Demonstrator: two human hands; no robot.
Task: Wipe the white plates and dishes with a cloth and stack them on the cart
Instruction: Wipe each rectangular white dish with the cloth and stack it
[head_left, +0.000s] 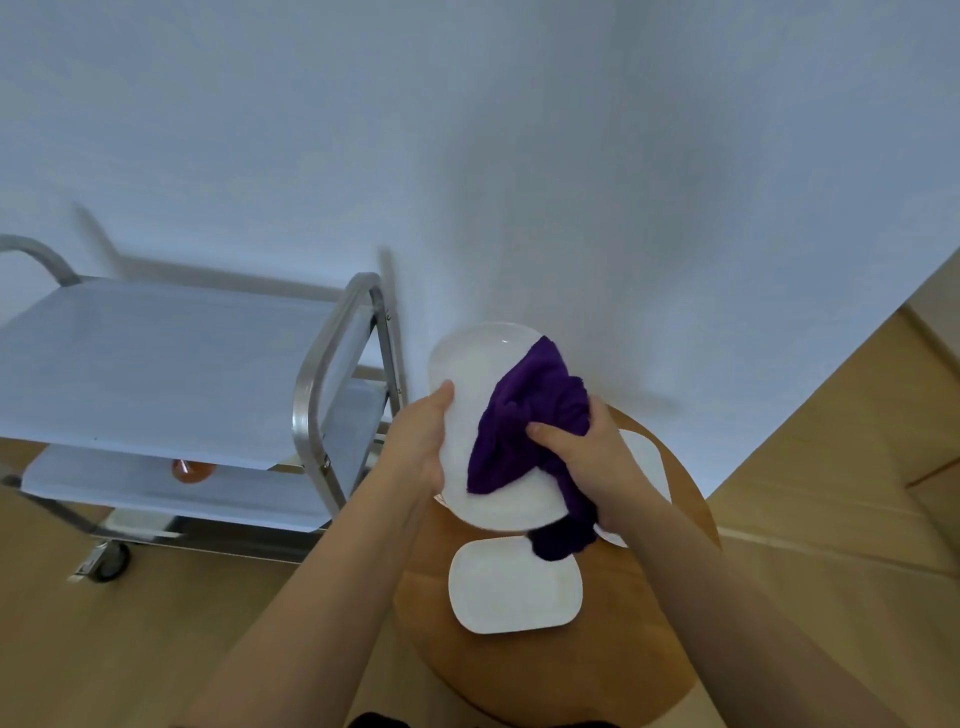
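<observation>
Near you, a square dish (514, 584) lay on the round table (649, 623). Your left hand (421, 441) gripped the lifted plate's (467, 374) left edge; your right hand (576, 452) clutched the purple cloth (524, 421) against it.

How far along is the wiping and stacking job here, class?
Done: nothing shows stacked; the cart's top shelf holds no dishes. In hand: the left hand holds a plate by its edge while the right hand rubs it with the cloth. Left: a square dish and another dish, partly hidden, wait on the table.
</observation>
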